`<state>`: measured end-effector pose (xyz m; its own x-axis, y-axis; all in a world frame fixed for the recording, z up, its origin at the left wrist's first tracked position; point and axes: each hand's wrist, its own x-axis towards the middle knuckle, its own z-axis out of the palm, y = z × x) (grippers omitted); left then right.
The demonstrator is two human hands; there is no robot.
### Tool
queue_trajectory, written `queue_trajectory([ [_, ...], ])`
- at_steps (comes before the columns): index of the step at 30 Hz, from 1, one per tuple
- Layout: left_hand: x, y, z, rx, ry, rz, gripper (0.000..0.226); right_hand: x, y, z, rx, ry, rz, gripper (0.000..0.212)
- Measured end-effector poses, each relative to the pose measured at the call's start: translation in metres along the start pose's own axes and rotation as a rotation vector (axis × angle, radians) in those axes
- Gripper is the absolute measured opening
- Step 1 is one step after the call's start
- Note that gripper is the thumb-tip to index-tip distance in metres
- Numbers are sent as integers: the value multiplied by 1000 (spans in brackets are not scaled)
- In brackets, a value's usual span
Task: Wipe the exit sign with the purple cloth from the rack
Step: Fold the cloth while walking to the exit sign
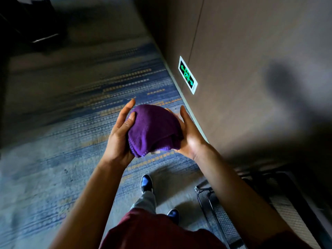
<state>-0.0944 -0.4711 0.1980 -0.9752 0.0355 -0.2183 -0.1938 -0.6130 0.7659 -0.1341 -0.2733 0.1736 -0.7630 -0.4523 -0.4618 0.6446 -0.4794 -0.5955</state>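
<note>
- Both of my hands are on the purple cloth (154, 129): my left hand (120, 135) cups its left side with the thumb pressed into the fabric, and my right hand (188, 135) supports the other side from beneath, fingers mostly hidden under the bundle.
- Bunched into a loose dome, the cloth sits between my palms, held out in front of me above the carpet (71, 123).
- Low on the wall (251, 69) to my right, just above the skirting, is the exit sign (187, 74), glowing green and well apart from the cloth.
- One risk: the bundle is only cradled, so a fold could slip out at the bottom edge and drop as I reach down.
- Another: wiping with a thick wad may miss the sign's edges, so I should probably flatten it first.
- Beside my right foot (173, 214) stands what I take to be the rack (215, 212), though it is dark and blurred; I could catch it while crouching.
- Ahead and to my left the carpet is open, giving room to step forward and bend toward the sign.
</note>
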Motion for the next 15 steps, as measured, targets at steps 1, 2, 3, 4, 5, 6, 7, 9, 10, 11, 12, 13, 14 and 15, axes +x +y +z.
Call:
queue_trajectory([
  [1, 10, 5, -7, -20, 26, 0, 41, 10, -7, 8, -33, 31, -32, 47],
  [2, 21, 11, -14, -34, 50, 4, 40, 20, -15, 13, -59, 77, -79, 41],
  [3, 30, 15, -21, -38, 77, 10, 40, 28, -22, 17, -92, 127, -149, 42],
  [4, 39, 20, -28, -42, 110, 11, 41, 36, -30, 20, -157, 167, -226, 45],
  [5, 47, 22, -37, -58, 146, 0, 42, 44, -37, 24, -252, 190, -293, 48],
  [6, 54, 24, -44, -93, 183, -22, 43, 51, -44, 28, -358, 203, -347, 49],
  [7, 62, 23, -51, -138, 208, -49, 45, 59, -50, 33, -451, 202, -395, 50],
  [9, 74, 21, -58, -227, 218, -101, 47, 75, -60, 39, -563, 204, -480, 47],
  [10, 81, 21, -60, -267, 212, -120, 49, 83, -64, 44, -597, 209, -510, 45],
  [11, 87, 21, -61, -300, 208, -133, 53, 90, -67, 48, -616, 217, -527, 44],
  [12, 93, 22, -62, -322, 201, -143, 57, 98, -69, 52, -621, 233, -539, 43],
  [13, 98, 23, -63, -318, 197, -153, 60, 104, -72, 54, -614, 256, -547, 42],
  [14, 105, 24, -65, -287, 199, -162, 60, 112, -75, 56, -604, 280, -549, 41],
  [15, 111, 24, -66, -244, 200, -168, 58, 121, -78, 58, -599, 294, -544, 41],
])
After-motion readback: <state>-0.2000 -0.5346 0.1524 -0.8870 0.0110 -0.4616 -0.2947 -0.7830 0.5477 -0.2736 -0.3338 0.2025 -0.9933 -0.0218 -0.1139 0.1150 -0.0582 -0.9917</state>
